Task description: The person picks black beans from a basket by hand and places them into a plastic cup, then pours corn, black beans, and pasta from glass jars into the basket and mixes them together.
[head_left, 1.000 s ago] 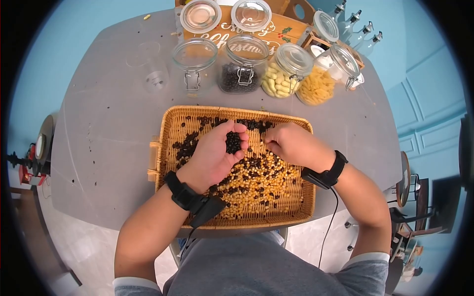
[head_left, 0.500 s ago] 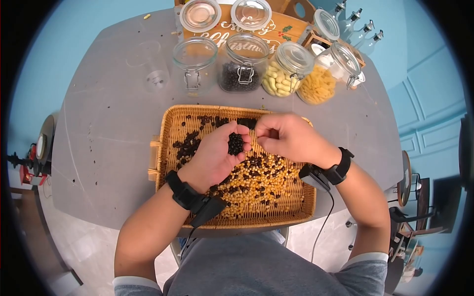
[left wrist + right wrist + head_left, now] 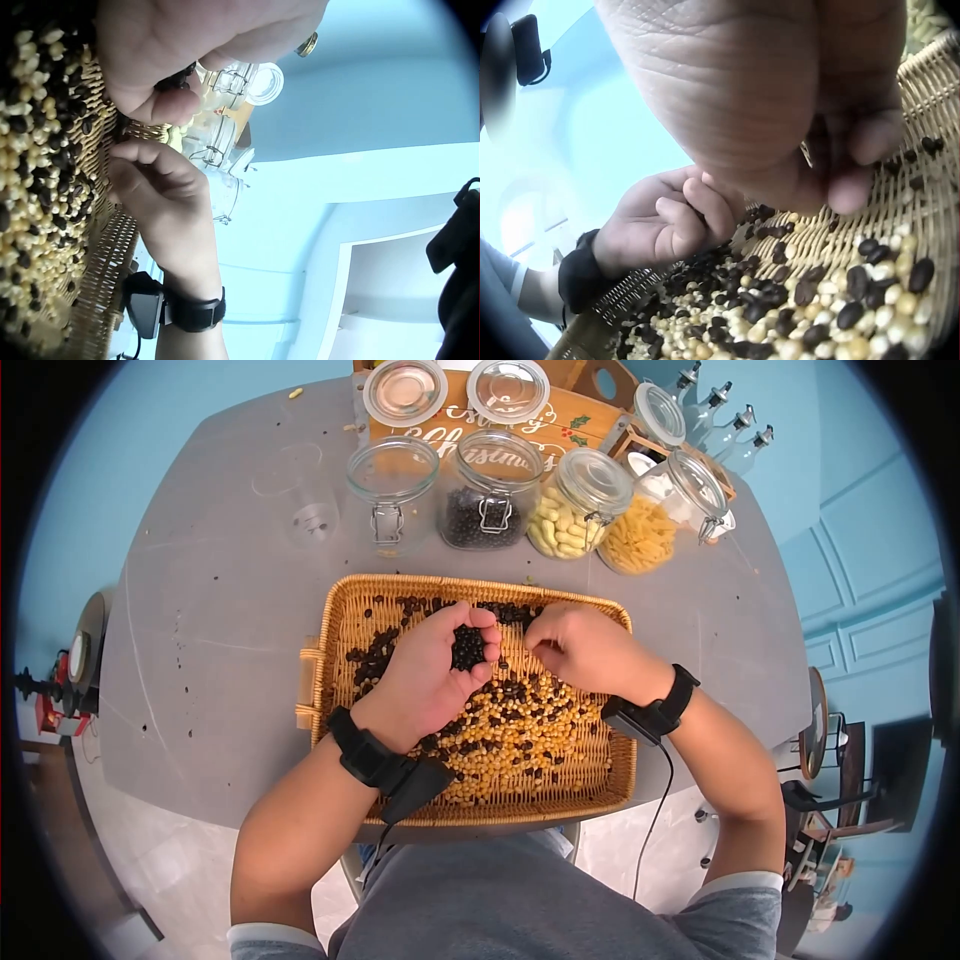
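Observation:
My left hand (image 3: 425, 670) is cupped over the wicker basket (image 3: 335, 600), its fingers curled round a pile of small black beans (image 3: 467, 648). To its right, my right hand (image 3: 590, 650) hangs low over the far right part of the basket, fingers bent in and tips down near dark beans. In the left wrist view, the thumb and forefinger of the right hand (image 3: 161, 184) come together; I cannot tell whether a bean is between them. Yellow corn kernels (image 3: 500, 760) mixed with dark brown beans (image 3: 851, 315) cover the basket's near and middle part.
Behind the basket stand an open glass jar (image 3: 390, 495), a jar of black beans (image 3: 485, 515), a jar of peanuts (image 3: 562, 525) and a jar of pasta (image 3: 637, 540). A clear cup (image 3: 315, 520) is at the left. Glass bottles (image 3: 715, 415) line the back right.
My right hand moved left up to the fingers of the left hand, then back right over the basket. The left hand stayed in place with the black beans.

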Motion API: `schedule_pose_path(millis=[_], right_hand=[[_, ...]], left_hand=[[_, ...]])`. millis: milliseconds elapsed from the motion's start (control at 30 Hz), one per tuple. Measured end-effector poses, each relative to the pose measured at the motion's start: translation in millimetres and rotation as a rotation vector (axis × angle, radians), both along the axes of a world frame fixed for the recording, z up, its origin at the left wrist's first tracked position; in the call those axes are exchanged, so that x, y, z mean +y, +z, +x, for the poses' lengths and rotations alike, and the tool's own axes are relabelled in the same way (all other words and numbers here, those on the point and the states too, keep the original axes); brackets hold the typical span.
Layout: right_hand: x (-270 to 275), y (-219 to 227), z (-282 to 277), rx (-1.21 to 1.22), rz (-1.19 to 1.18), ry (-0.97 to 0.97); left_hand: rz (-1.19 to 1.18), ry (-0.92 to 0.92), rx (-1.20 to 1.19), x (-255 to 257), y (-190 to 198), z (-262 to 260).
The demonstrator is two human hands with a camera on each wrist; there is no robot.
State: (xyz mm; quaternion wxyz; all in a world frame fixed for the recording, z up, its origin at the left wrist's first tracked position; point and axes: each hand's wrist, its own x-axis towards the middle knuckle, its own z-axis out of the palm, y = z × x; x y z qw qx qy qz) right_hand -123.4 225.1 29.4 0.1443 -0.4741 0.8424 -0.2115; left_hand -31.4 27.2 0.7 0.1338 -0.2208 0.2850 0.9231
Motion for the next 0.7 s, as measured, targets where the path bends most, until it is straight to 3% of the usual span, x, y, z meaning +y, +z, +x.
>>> schedule_pose_path(millis=[167,233,367,467,533,567,700], right_hand=[[-3,-9,-1,0.099,-0.003,-0.019],[-4,-15,1,0.145,0.118,-0.013],[-6,-7,2,0.114,0.058,-0.009],[-15,10,-1,-0.036,0.001,0.004],[-30,31,6,-0.557,-0.241,-0.163],[-35,35,8,-0.679,-0.269,-0.168],[-38,19,2,-0.508,-0.248,-0.153]], left_hand=[[0.01,-0.005,0.024,-1,-2,0],[0.003,0.013,0.008,-1,1,0],[0.034,0.052,0.02,-5,-3,-1],[0.018,0.055,0.026,-5,-3,-1],[0.014,0.051,0.028,-5,-5,-1],[0.012,0.048,0.036,-4,-6,-2],[0.039,0.059,0.069,-10,-9,-3]])
